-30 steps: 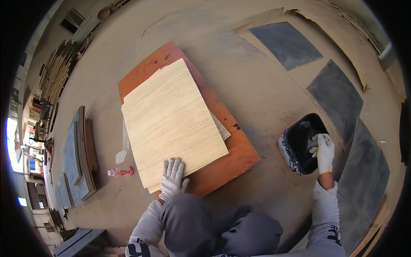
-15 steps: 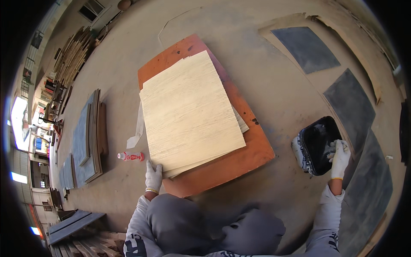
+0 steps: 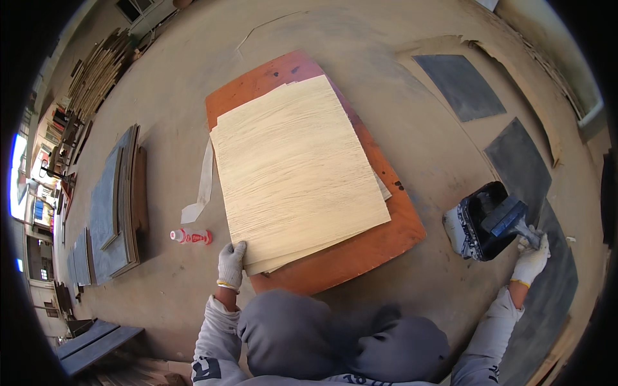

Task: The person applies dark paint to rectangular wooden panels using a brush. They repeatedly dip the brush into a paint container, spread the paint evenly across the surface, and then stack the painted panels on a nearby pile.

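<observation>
Flat-headed tool, brush or scraper unclear, is over the right part of the black container; head points up-left, handle runs down-right into the right hand. Head's wide edge lies crosswise to the handle. Pale wood-grain sheets are stacked, slightly fanned, on the orange board; side edges run away from the person, far end leaning left. Board's long axis runs the same way; sheets' long axis hard to call in this lens.

Board's middle is covered; lower sheets show only as slivers. Handle end hidden in the glove; contact between tool and container rim can't be told. Container's contents too dark to make out. Near dark panel is partly behind the right forearm.

Right hand is closed around the handle, arm reaching out forward-right. Left hand is at the stack's near-left corner, fingers pointing forward, thumb by the edge; pinching or just resting, can't tell. Red-and-white bottle lies left of the stack.
</observation>
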Tool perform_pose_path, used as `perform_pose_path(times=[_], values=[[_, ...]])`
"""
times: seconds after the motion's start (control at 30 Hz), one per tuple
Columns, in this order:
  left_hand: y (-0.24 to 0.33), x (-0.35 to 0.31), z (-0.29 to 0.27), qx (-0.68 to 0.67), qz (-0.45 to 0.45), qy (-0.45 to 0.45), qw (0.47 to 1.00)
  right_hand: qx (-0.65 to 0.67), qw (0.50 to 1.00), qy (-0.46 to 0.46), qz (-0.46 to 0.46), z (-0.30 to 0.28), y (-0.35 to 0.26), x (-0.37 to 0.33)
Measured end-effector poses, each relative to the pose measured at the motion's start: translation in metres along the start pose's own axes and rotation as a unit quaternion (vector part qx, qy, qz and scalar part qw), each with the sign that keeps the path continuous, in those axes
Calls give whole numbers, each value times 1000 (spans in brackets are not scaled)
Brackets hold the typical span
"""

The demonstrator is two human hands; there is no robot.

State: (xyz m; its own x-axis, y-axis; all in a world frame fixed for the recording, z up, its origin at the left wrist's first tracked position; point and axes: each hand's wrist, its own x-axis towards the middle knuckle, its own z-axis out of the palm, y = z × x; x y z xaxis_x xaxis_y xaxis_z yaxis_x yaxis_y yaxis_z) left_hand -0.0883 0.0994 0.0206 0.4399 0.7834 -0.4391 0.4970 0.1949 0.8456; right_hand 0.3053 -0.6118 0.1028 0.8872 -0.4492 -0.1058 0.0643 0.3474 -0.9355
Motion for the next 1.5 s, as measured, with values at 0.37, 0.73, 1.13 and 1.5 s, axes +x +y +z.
perform_pose_path(times=[0.37, 0.73, 1.13, 1.5], values=[[-30, 4, 10, -56, 110, 11, 992, 125, 831, -336, 426, 333, 181, -229], [-48, -14, 25, 52, 184, 161, 968, -483, 584, -644, -105, 357, 130, -269], [-58, -15, 18, -10, 245, 111, 963, -733, 304, -498, -349, 470, 175, -292], [-58, -13, 11, -12, 251, 115, 961, -662, 172, -658, -315, 542, 187, -364]])
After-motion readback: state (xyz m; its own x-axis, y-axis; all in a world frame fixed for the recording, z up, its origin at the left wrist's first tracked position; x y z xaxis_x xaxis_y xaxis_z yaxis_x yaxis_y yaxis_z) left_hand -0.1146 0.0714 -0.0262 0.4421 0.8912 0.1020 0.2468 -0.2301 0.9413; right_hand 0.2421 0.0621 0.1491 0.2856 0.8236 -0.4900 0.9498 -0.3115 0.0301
